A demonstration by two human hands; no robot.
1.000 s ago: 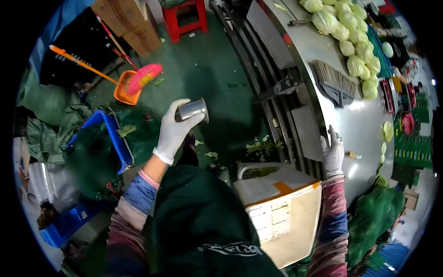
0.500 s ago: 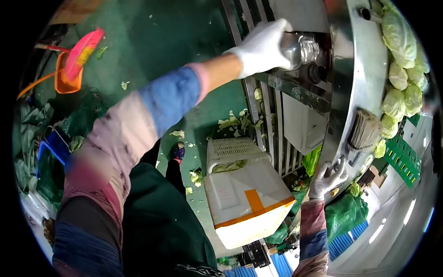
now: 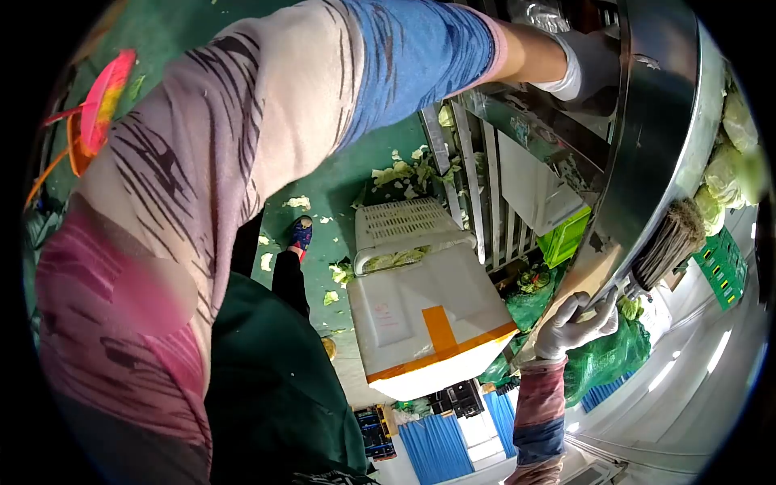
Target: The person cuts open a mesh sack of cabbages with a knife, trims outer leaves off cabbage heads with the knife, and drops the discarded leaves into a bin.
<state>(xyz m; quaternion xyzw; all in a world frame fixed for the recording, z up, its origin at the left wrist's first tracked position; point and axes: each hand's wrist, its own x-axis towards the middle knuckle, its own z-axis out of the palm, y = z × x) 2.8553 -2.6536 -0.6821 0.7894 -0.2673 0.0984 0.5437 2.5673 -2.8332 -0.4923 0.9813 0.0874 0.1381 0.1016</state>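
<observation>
My left hand [image 3: 594, 65], in a white glove, reaches into the dark space under the metal table [image 3: 659, 105]. Its fingers are lost in shadow behind the table's edge, so anything they hold is hidden. A clear, shiny plastic-like item [image 3: 537, 14] lies just beside its wrist. My right hand [image 3: 575, 325], also gloved, rests at the table's near edge with fingers bent and apart, holding nothing visible. Close to its fingertips is a brush with grey bristles [image 3: 669, 242] on the tabletop.
Cabbages [image 3: 727, 174] line the table's far side. A white foam box [image 3: 428, 315] with orange tape stands below, beside a white basket [image 3: 404, 222]. Leaf scraps [image 3: 396, 171] litter the green floor. A green sack [image 3: 610, 364] is near my right hand; a pink broom [image 3: 105, 97] is far left.
My left hand has gone from over the floor, where it held a metal cup, to deep under the table; the cup is out of sight. The view has turned and shifted toward the table.
</observation>
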